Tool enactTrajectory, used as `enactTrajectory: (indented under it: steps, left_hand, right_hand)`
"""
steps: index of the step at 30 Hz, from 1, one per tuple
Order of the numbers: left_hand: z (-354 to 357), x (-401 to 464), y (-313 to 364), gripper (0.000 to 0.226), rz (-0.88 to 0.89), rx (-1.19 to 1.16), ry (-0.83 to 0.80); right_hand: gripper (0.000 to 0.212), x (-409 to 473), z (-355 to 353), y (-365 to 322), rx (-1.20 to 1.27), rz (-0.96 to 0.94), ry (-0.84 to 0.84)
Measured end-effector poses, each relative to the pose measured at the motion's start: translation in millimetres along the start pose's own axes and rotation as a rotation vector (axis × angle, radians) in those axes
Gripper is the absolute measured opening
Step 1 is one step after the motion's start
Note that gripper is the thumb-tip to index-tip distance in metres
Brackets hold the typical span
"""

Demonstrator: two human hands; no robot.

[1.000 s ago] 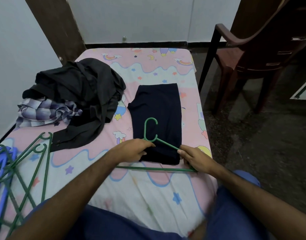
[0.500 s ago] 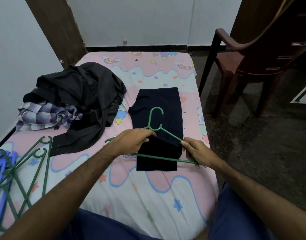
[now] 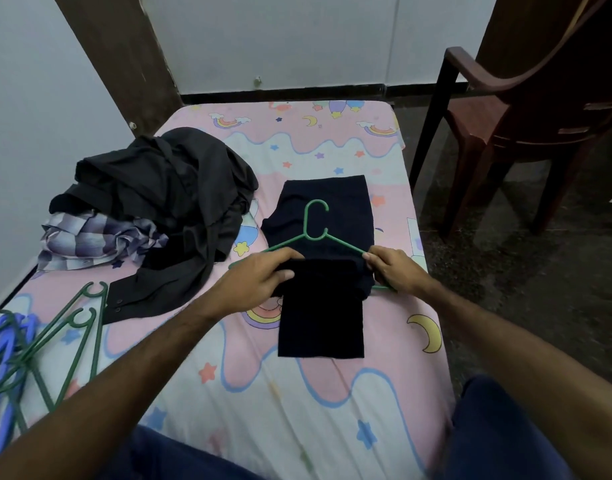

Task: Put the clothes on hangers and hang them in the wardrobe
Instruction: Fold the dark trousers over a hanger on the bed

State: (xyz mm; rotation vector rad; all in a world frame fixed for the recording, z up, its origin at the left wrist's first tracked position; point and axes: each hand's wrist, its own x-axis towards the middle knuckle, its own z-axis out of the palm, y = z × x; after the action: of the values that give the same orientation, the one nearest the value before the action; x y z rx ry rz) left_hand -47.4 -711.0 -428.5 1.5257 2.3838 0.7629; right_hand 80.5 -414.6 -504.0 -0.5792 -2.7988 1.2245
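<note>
Threading folded dark trousers point(image 3: 321, 306) over green hanger point(image 3: 315, 223) bar, left hand point(image 3: 259, 282) gripping cloth, right hand point(image 3: 391, 271) apparently pinching hanger; next lift, carry to wardrobe.

Green hanger's point(image 3: 315, 233) bottom bar hidden under the folded dark garment point(image 3: 323, 306), checked shirt point(image 3: 96, 242) half buried beneath the black clothes point(image 3: 166, 202), spare hangers point(image 3: 37, 348) cut off at left edge, chair point(image 3: 526, 126) cropped at right.

bed sheet point(image 3: 297, 393): pink, cartoon print | chair point(image 3: 526, 126): brown plastic, right, on floor
</note>
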Motion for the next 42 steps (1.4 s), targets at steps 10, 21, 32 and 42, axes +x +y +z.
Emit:
enactTrajectory:
  steps: [10,21,32,42]
  left_hand:
    - [-4.0,53.0,-28.2,0.018,-0.335,-0.599,0.114]
    - [-5.7,56.6,-20.4,0.027,-0.335,-0.702,0.136]
    - [3.1,34.4,-2.2,0.033,-0.031,-0.188,-0.448]
    - [117.2,47.1,-26.5,0.059,0.624,0.629,-0.322]
  right_hand:
    - [0.033,12.2,-7.9,15.3,0.054,0.038,-0.009]
    - [0.035,14.1,-5.4,21.0,0.085,0.028,-0.027]
    - [0.032,14.0,-1.3,25.9,-0.083,-0.026,-0.035]
    - [0.038,28.1,3.2,15.8,-0.323,-0.174,0.031]
